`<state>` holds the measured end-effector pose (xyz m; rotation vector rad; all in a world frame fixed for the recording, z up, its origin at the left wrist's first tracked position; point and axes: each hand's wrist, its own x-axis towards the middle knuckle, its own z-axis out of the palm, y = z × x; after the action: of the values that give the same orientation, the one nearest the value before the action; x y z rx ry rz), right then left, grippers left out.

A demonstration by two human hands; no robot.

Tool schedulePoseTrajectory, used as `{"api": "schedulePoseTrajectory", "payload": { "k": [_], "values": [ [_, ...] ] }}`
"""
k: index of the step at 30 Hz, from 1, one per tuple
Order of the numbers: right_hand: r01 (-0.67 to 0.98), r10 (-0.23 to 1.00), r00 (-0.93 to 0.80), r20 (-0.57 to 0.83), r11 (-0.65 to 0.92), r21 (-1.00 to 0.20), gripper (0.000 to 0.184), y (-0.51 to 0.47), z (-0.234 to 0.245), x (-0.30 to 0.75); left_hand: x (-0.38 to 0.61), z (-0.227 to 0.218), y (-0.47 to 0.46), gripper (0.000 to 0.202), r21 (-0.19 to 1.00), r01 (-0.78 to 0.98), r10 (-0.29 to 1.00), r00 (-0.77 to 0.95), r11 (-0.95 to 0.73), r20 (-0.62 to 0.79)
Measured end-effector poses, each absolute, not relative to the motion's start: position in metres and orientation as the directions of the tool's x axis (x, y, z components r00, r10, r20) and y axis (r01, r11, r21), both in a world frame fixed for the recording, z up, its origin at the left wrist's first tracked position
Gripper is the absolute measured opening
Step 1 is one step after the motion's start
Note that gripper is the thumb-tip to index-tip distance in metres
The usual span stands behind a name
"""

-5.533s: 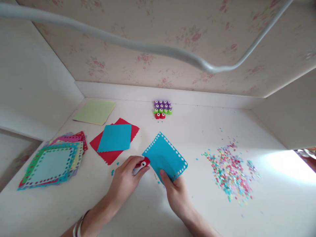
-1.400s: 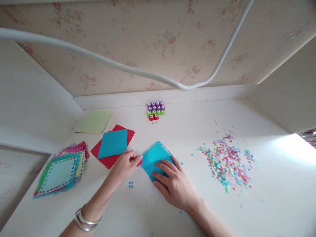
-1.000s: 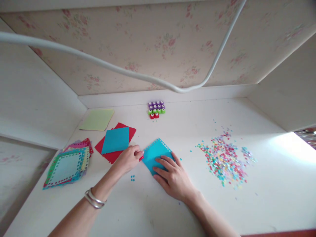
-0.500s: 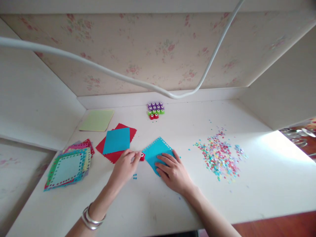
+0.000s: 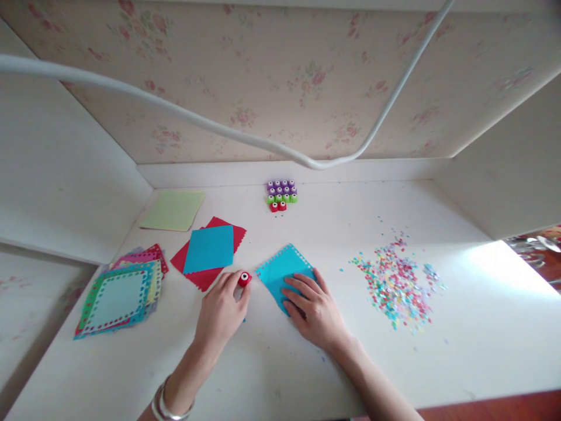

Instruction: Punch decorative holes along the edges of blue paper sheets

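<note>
The small red paper punch (image 5: pixel 244 278) stands on the white tabletop (image 5: pixel 307 362), just off the nine o'clock corner of a turquoise paper square with a punched lace edge (image 5: pixel 280 266). The left hand (image 5: pixel 221 310) touches the punch with its fingertips; I cannot tell whether it is pinching it. The right hand (image 5: pixel 316 311) lies spread flat on the square's near half.

At ten o'clock a plain turquoise sheet (image 5: pixel 209 249) lies on a red zigzag-edged sheet (image 5: pixel 196 276). A stack of punched coloured sheets (image 5: pixel 120 292) sits at nine o'clock, a heap of paper confetti (image 5: pixel 394 283) at three and a cluster of purple, green and red punches (image 5: pixel 281 195) at twelve.

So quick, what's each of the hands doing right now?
Left hand: fingertips at the red punch; a firm grip cannot be told.
Right hand: open, pressed flat on the blue paper.
</note>
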<state>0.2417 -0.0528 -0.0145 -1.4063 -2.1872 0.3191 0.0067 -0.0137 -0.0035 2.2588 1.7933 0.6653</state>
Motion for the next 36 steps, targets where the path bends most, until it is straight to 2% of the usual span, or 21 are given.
{"api": "schedulePoseTrajectory", "payload": {
  "k": [6,9,13,16,20,24,27,31,36],
  "values": [
    [0.755,0.903,-0.300,0.307,0.422,-0.502,0.029,-0.049,-0.016,0.248,0.000,0.000,-0.024,0.031,0.534,0.820,0.976,0.137,-0.207,0.167],
    [0.696,0.908,-0.260,0.329,0.412,-0.588,0.032,-0.049,-0.009,0.248,0.006,0.002,-0.033,0.032,0.631,0.749,0.979,0.151,-0.202,0.134],
    [0.513,0.920,-0.325,0.218,0.365,-0.777,0.047,-0.051,0.012,0.238,0.021,0.003,-0.042,0.034,0.737,0.607,0.942,0.312,-0.298,0.123],
    [0.409,0.898,-0.383,0.217,0.375,-0.832,0.035,-0.051,0.024,0.231,0.031,0.001,-0.042,0.037,0.748,0.548,0.904,0.395,-0.374,0.162],
    [0.429,0.927,-0.315,0.201,0.329,-0.841,0.024,-0.048,0.026,0.242,0.037,-0.002,-0.033,0.039,0.693,0.547,0.866,0.437,-0.470,0.243],
    [0.561,0.971,-0.186,0.147,0.228,-0.796,0.027,-0.027,0.020,0.296,0.035,-0.008,-0.019,0.027,0.484,0.637,0.799,0.511,-0.599,0.316],
    [0.712,0.985,-0.065,0.159,0.158,-0.684,0.024,0.002,0.014,0.353,0.036,-0.013,-0.015,0.025,0.343,0.679,0.761,0.573,-0.649,0.304],
    [0.845,0.998,0.058,0.034,-0.031,-0.534,0.021,0.040,0.008,0.411,0.040,-0.016,-0.019,0.029,0.284,0.700,0.755,0.597,-0.656,0.271],
    [0.871,0.989,0.148,0.006,-0.127,-0.475,0.031,0.062,0.004,0.434,0.039,-0.015,-0.022,0.030,0.242,0.781,0.813,0.514,-0.575,0.273]
  ]
}}
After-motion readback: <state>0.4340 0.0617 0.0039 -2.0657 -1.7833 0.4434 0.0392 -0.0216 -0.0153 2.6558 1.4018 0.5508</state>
